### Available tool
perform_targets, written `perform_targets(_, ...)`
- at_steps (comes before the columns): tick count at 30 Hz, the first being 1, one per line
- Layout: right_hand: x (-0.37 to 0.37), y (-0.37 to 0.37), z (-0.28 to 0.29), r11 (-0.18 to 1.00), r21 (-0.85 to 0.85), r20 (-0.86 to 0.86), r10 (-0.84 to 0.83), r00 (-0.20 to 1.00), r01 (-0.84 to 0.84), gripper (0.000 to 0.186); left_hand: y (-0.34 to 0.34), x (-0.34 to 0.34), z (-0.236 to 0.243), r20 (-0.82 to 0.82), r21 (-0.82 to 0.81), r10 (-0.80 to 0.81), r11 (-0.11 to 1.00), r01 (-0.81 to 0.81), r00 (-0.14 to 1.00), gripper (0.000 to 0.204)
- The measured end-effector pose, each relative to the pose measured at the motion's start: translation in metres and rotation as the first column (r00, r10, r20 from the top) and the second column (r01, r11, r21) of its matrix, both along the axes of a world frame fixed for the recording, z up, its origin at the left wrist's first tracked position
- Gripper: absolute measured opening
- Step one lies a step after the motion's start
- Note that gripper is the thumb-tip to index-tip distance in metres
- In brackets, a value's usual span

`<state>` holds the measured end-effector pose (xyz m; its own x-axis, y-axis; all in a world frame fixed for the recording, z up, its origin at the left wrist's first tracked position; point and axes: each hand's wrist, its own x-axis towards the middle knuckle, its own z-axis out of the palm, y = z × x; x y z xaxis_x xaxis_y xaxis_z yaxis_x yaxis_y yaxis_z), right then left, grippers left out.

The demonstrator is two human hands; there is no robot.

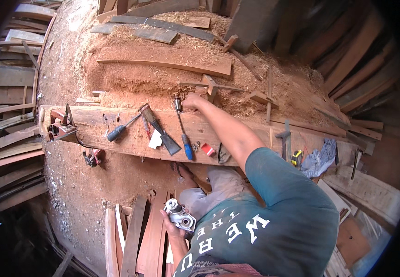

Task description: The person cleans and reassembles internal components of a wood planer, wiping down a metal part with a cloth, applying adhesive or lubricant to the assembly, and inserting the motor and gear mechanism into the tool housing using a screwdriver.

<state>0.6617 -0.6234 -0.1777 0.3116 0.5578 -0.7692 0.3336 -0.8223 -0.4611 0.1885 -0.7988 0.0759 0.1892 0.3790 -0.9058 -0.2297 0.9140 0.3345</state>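
The left hand is closed around the side of a silver metal housing, which sits in the palm with its cast face turned up and a round hole showing near its lower end. The fingers beneath the housing are mostly hidden. Just right of this grip are the teal shirt and the person's lap in pale trousers; to the left and below lie several long planks.

Ahead of the housing, a thick wooden beam runs crosswise. The right hand is stretched over to its far edge, fingers curled in; whether they pinch anything, I cannot tell. Immediately left of that hand stands a dark metal cylinder, and a screwdriver with a blue handle slants from it back toward the body. Near that handle are small metal parts and a red-and-white packet.

Further left of the right hand lie a broad flat-bladed tool, a white paper scrap and a black-handled screwdriver. Well to the right rest a yellow tape measure and a grey cloth. Beyond the right hand, a wooden crosspiece lies on heaped sawdust.
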Motion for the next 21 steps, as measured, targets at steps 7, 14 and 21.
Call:
perform_targets(7, -0.006, 0.033, -0.01, 0.981, -0.189, -0.069, -0.059, 0.996, 0.045, 0.049, -0.009, 0.032, -0.019, -0.071, -0.071, 0.087, 0.993, -0.092, 0.994, 0.072)
perform_targets(14, -0.016, 0.053, -0.017, 0.981, -0.191, 0.078, -0.018, 0.997, 0.033, 0.061, 0.004, 0.045, -0.023, -0.001, -0.006, 0.078, 0.997, -0.078, 0.997, 0.073)
perform_targets(21, 0.007, 0.034, 0.06, 0.969, 0.127, 0.174, 0.19, 0.966, -0.214, 0.047, 0.031, 0.061, -0.018, -0.004, 0.014, -0.03, 0.999, 0.03, 1.0, 0.072)
